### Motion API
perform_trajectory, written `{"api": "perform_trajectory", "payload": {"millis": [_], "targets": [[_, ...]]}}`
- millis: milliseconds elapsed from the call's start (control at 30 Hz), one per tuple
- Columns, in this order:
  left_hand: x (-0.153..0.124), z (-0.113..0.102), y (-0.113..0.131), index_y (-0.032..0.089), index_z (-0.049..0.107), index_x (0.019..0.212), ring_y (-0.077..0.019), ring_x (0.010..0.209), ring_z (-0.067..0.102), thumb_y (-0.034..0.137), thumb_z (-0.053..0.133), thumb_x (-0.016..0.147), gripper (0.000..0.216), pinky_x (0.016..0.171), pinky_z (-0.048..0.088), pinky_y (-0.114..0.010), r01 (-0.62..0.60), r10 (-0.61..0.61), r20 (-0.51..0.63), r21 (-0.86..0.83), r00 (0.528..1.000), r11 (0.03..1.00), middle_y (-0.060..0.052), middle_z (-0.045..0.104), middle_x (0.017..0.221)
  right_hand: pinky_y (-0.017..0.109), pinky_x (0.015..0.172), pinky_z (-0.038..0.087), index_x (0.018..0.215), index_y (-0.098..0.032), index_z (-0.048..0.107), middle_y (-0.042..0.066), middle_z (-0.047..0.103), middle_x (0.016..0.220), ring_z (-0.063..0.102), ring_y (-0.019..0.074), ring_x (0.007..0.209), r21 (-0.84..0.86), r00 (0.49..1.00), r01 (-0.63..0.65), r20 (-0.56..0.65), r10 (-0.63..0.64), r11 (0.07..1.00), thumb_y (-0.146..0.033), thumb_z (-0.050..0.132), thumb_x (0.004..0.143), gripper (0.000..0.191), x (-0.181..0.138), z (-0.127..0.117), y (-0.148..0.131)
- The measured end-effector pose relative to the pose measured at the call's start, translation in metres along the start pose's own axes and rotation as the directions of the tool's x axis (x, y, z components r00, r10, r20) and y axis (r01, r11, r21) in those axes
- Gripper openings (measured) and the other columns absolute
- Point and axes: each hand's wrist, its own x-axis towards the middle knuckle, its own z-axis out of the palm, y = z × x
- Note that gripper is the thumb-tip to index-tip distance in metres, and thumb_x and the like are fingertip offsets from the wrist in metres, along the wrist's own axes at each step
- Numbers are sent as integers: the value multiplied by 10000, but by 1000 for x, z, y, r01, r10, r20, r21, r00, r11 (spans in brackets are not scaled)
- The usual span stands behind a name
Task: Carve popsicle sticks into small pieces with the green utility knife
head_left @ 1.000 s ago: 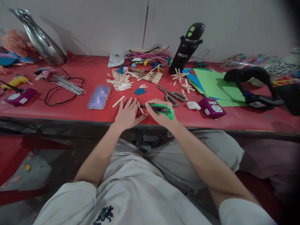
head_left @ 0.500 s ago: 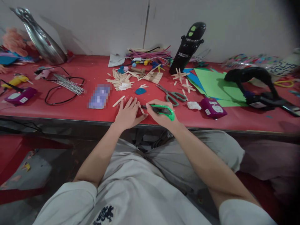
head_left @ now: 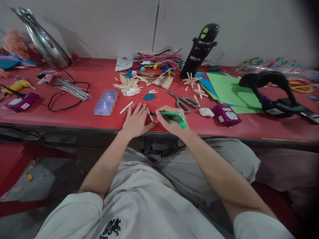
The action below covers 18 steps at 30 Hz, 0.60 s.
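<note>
My right hand (head_left: pixel 171 123) is wrapped round a green and black box cutter (head_left: pixel 178 119), its tip pointing left toward a short wooden craft stick (head_left: pixel 151 117). My left hand (head_left: pixel 136 121) lies flat with its fingers spread on the red table (head_left: pixel 104 124), beside and partly over that stick. Just left of my left hand lies another craft stick (head_left: pixel 126 107). Beyond the hands are a blue scrap (head_left: pixel 149 96) and grey-handled scissors (head_left: pixel 183 101) with their blades pointing away to the left. Where the blade meets the stick is too small to make out.
A pile of craft sticks (head_left: pixel 126 84) lies behind my hands. To the right are a white lump (head_left: pixel 206 112), a purple box (head_left: pixel 227 115), green paper (head_left: pixel 231 89) and a black bottle (head_left: pixel 199 53). Metal wires (head_left: pixel 73 89) and a steel bottle (head_left: pixel 45 39) are at left.
</note>
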Motion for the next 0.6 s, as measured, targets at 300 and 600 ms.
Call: {"api": "perform_trajectory", "payload": {"millis": [300, 600], "targets": [[1, 3, -1, 141, 457, 1448, -273, 1513, 244, 575, 361, 943, 672, 1234, 139, -561, 1, -1, -18, 12, 1000, 1000, -112, 363, 1585, 274, 685, 534, 793, -201, 663, 41, 729, 751, 661, 158, 651, -13, 1000, 12, -10, -12, 1000, -334, 549, 918, 215, 0, 1, -1], [1, 0, 1, 147, 464, 1438, -273, 1512, 246, 592, 346, 943, 677, 1232, 141, -576, 16, -16, -1, -19, 1000, 1000, -106, 363, 1585, 251, 636, 507, 723, -206, 617, 18, 687, 669, 625, 143, 608, -112, 1000, -9, 16, 11, 994, -354, 539, 917, 257, 1, -5, 1]]}}
